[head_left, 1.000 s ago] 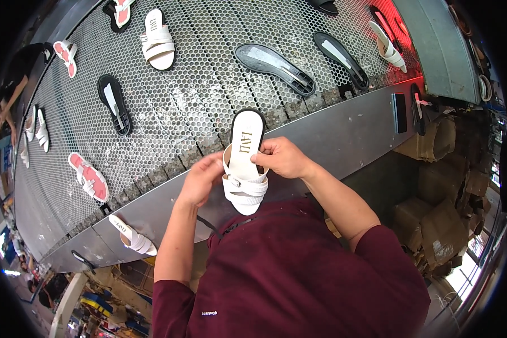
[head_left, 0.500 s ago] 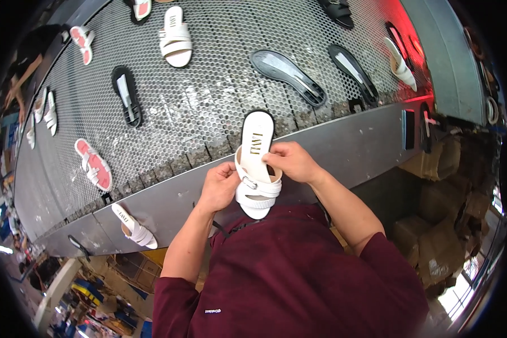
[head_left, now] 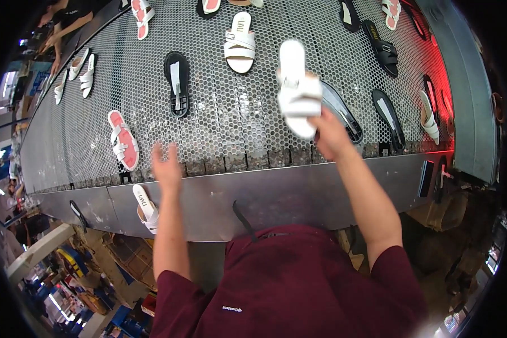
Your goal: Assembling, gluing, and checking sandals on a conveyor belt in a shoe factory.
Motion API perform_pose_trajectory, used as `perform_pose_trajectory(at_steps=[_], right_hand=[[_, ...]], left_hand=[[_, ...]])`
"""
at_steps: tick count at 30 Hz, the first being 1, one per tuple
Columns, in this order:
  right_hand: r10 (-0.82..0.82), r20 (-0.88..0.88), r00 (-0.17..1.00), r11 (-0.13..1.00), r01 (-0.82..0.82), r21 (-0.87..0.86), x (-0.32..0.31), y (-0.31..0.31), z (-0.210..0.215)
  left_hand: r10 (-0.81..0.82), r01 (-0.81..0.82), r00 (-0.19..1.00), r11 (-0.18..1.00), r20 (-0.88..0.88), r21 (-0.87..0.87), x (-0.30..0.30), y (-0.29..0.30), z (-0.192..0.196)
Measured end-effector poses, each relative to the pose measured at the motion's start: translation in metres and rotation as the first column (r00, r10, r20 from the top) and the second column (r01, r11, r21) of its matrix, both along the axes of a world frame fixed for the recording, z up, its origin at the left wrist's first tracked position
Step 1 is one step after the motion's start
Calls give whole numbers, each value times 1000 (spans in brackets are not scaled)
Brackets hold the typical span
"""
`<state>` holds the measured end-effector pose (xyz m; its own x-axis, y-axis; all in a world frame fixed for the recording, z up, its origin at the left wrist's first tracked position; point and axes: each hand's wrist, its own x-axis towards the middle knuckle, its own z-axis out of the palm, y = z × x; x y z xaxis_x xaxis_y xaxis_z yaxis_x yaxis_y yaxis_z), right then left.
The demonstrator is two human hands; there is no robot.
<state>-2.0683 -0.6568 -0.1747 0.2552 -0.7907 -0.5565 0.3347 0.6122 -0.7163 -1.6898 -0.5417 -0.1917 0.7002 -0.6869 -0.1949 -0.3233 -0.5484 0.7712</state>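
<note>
Over the mesh belt, my right hand (head_left: 331, 134) grips a white sandal (head_left: 298, 93) by its strap side, toe end toward me; the sandal is blurred by motion. Just behind it, partly covered, lies a black sole (head_left: 348, 119). My left hand (head_left: 167, 164) is empty, fingers apart and slightly smeared, above the belt's near edge. Closest to it is a white-strapped sandal with a pink insole (head_left: 131, 151). A black sole (head_left: 177, 84) lies farther in, and another white sandal (head_left: 240, 48) beyond. Below the left hand, a white sandal (head_left: 143, 198) rests on the metal ledge, partly hidden by my forearm.
The perforated mesh belt (head_left: 219, 132) carries several more sandals and soles, including a black sandal (head_left: 382, 52). A metal ledge (head_left: 304, 194) borders its near side. Red light glows beside the grey housing (head_left: 470, 84) at right. A co-worker's arm (head_left: 73, 25) shows at far left.
Both hands held the white sandal near my body; now the left has let go and moved left. The right has carried the sandal forward over the belt. The view has shifted.
</note>
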Motion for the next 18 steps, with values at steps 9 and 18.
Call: perform_pose_trajectory(at_steps=[9,18], right_hand=[[62,-871,488,862,-466,-200,1,-32,-55],[-265,-853,449,72,-873,-482,51,10,47]], left_hand=[[219,-287,908,946,356,149,202,6,-23],[-230,307,789,951,-569,42,58,-17,78]])
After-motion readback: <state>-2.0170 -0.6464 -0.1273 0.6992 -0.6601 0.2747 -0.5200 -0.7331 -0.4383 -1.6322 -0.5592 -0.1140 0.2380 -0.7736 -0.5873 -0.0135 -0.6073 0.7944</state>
